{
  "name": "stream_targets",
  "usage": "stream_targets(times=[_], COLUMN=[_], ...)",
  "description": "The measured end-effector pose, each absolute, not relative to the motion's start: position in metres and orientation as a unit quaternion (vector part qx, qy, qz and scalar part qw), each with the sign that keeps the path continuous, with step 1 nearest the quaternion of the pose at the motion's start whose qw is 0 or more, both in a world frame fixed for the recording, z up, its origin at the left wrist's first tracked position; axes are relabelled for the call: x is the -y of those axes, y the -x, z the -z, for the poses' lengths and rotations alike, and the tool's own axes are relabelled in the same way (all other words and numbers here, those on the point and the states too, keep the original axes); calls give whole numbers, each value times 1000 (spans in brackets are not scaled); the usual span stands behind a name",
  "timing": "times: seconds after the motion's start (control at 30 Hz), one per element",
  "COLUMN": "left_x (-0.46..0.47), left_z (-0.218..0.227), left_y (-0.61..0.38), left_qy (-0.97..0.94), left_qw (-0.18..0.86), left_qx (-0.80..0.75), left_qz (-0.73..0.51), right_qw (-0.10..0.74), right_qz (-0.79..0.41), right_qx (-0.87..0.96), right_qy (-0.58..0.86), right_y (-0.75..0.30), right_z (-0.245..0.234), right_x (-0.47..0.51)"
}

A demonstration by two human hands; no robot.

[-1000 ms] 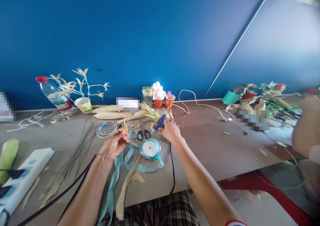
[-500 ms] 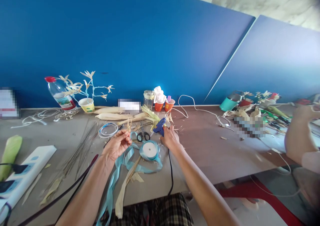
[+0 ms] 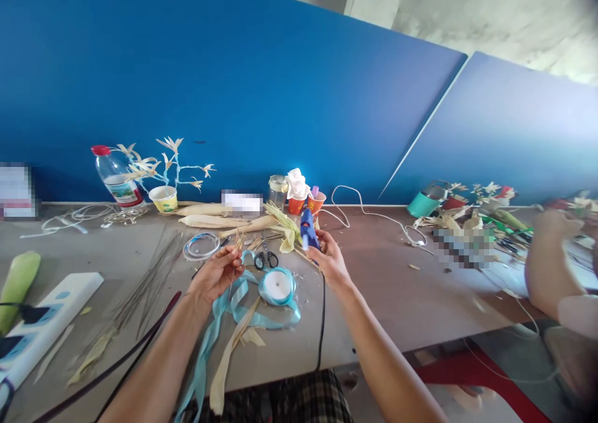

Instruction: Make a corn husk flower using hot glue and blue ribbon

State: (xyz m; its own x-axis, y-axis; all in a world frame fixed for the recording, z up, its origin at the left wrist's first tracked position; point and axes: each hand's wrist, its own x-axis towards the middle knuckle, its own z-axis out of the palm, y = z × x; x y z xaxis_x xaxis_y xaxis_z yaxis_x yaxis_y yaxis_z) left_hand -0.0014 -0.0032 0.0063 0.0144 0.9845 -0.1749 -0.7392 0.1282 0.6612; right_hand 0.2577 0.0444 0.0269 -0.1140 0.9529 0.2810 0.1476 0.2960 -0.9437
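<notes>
My left hand (image 3: 215, 272) pinches a small bunch of pale, dried husk strips (image 3: 238, 241) by its base, on what looks like a thin stem. In my right hand (image 3: 334, 261) is a blue hot glue gun (image 3: 308, 227), raised above the table and apart from the bunch. Its black cord (image 3: 322, 323) runs down to the table's near edge. Between my hands lie black-handled scissors (image 3: 266, 260) and a spool of light blue ribbon (image 3: 277, 286). Loose ribbon (image 3: 208, 348) trails toward my lap beside a long husk strip (image 3: 224, 367).
At left are a power strip (image 3: 60, 323), thin wires (image 3: 149, 280) and a bottle (image 3: 119, 183). A paper cup (image 3: 163, 199) holds husk flowers on blue stems. Dried husks (image 3: 210, 222) and red cups (image 3: 295, 205) stand behind. Another person's arm (image 3: 546, 261) is at right.
My right hand has lifted the glue gun off the tabletop area and turned it more upright. My left hand keeps its pinch on the husk bunch. The view has shifted slightly.
</notes>
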Motion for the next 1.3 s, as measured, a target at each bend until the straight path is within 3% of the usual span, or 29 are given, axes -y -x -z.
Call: stream_targets(times=[0.07,0.17,0.43,0.6,0.77,0.97,1.13,1.3], left_x=[3,4,6,5,5,6,7,7], left_z=[-6,-7,-9,-12,-15,-14,-15,-17], left_y=[2,1,1,0,-3,-5,-6,-6], left_qy=[-200,-198,-194,-178,-193,-229,-249,-256], left_qw=[683,675,662,637,628,625,614,614], left_qx=[-310,-314,-321,-343,-354,-360,-369,-367], left_qz=[-630,-637,-649,-667,-665,-653,-652,-650], right_qw=[512,478,382,384,398,348,384,389], right_qz=[-530,-607,-634,-638,-570,-527,-391,-357], right_qx=[593,594,638,641,692,743,809,823], right_qy=[324,225,211,185,193,221,215,210], right_y=[-255,-246,-215,-212,-217,-215,-210,-209], right_z=[-36,-47,-35,-18,-22,-23,-20,-17], right_x=[-36,-25,-12,-13,-14,-10,-10,-10])
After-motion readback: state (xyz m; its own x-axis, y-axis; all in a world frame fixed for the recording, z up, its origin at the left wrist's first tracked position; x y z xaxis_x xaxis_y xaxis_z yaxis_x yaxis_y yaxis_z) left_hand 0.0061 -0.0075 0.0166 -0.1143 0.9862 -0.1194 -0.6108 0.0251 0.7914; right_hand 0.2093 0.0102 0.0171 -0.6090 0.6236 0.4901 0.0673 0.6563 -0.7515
